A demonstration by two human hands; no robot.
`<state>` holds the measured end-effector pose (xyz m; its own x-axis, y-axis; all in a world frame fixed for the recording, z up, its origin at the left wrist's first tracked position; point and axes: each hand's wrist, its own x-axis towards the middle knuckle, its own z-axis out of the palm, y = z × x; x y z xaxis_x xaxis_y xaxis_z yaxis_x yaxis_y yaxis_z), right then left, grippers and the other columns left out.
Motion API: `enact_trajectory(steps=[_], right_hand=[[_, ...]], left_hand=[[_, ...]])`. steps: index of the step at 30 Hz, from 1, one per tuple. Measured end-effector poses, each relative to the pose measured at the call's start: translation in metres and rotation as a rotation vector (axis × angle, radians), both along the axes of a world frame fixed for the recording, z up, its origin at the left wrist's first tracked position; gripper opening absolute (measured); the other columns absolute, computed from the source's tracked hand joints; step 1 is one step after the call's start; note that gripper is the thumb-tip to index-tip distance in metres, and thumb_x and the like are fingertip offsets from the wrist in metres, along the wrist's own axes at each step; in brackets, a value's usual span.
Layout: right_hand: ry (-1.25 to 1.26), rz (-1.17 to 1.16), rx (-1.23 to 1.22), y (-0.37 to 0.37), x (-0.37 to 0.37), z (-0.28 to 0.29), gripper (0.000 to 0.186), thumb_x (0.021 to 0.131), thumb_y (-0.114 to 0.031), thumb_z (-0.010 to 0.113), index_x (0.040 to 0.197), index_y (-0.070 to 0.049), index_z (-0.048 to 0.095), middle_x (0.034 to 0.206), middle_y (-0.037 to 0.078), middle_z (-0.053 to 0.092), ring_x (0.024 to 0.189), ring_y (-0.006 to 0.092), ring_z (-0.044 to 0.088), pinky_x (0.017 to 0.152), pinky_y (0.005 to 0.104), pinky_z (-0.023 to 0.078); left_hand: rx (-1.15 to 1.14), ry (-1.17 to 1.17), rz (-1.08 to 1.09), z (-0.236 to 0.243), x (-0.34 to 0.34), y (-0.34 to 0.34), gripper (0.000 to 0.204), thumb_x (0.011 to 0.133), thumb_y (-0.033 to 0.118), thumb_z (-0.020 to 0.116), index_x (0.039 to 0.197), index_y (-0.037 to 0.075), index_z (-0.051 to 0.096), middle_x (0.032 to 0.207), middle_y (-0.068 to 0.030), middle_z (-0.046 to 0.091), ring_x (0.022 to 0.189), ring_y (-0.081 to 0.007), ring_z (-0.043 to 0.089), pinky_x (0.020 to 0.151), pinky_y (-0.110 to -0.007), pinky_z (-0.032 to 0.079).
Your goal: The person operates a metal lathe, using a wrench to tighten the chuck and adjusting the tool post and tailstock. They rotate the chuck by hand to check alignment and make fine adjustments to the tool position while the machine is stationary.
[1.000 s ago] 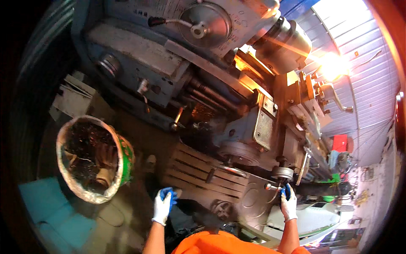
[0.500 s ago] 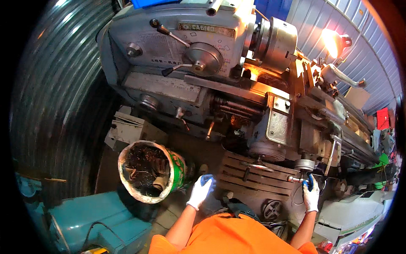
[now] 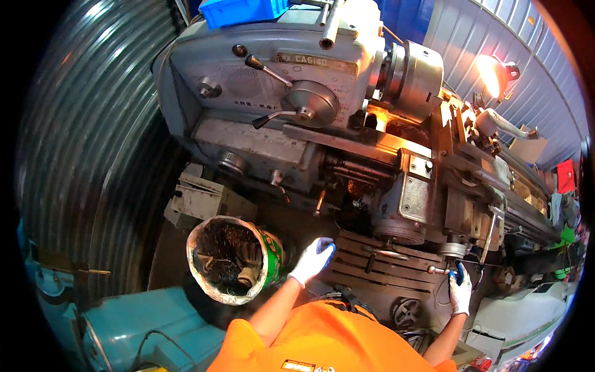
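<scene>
In front of the grey lathe, my left hand (image 3: 312, 260), in a white glove with blue fingers, hangs in the air between the bucket and the large carriage handwheel (image 3: 400, 230). Its fingers are loosely curled but apart, and nothing shows in them. My right hand (image 3: 459, 292), gloved the same way, is closed at the end of the ball-ended crank handle (image 3: 439, 270) below the small cross-slide dial (image 3: 452, 249). That hand partly covers the crank. Further up, the chuck (image 3: 418, 80) shows no visible workpiece.
A bucket of metal scrap (image 3: 271, 257) stands left of my left hand. A teal machine part (image 3: 142, 325) lies at lower left. Slatted wooden boards (image 3: 378, 273) lie under the lathe. A lit lamp (image 3: 491, 75) shines behind the chuck. Levers (image 3: 273, 118) jut from the headstock (image 3: 248, 80).
My left hand has moved up and right, nearer the carriage handwheel. My right hand stays at the crank handle. The whole view has shifted, with the lathe sitting slightly lower and further right.
</scene>
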<state>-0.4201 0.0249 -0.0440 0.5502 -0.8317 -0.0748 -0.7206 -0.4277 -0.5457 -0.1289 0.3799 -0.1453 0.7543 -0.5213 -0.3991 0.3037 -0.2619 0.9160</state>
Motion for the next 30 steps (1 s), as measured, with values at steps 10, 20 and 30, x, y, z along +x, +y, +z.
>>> enact_trajectory(steps=[10, 20, 30], right_hand=[[0.022, -0.016, -0.009, 0.008, 0.005, 0.005, 0.049, 0.09, -0.011, 0.067, 0.138, -0.011, 0.056, 0.107, 0.009, 0.062, 0.092, 0.0205, 0.062, 0.086, 0.0346, 0.05], [0.01, -0.009, 0.024, 0.003, -0.002, 0.004, 0.056, 0.091, -0.005, 0.062, 0.145, -0.012, 0.049, 0.118, 0.01, 0.066, 0.098, 0.0167, 0.061, 0.092, 0.0299, 0.047], [-0.065, -0.079, 0.141, 0.003, -0.002, 0.002, 0.055, 0.091, -0.005, 0.063, 0.144, -0.008, 0.049, 0.108, 0.009, 0.066, 0.093, 0.017, 0.06, 0.087, 0.032, 0.049]], left_hand=[[-0.023, -0.342, 0.11, 0.038, 0.13, 0.02, 0.026, 0.091, 0.019, 0.066, 0.107, -0.001, 0.063, 0.099, -0.0128, 0.068, 0.094, -0.0217, 0.064, 0.087, -0.034, 0.051], [0.417, -1.155, 0.503, 0.289, 0.347, 0.003, 0.05, 0.093, 0.049, 0.058, 0.116, 0.005, 0.063, 0.114, -0.0187, 0.066, 0.108, -0.0365, 0.063, 0.094, -0.044, 0.048], [0.812, -0.978, 0.367, 0.301, 0.381, -0.028, 0.067, 0.092, 0.06, 0.045, 0.13, 0.007, 0.06, 0.13, -0.0198, 0.061, 0.12, -0.0369, 0.059, 0.1, -0.047, 0.047]])
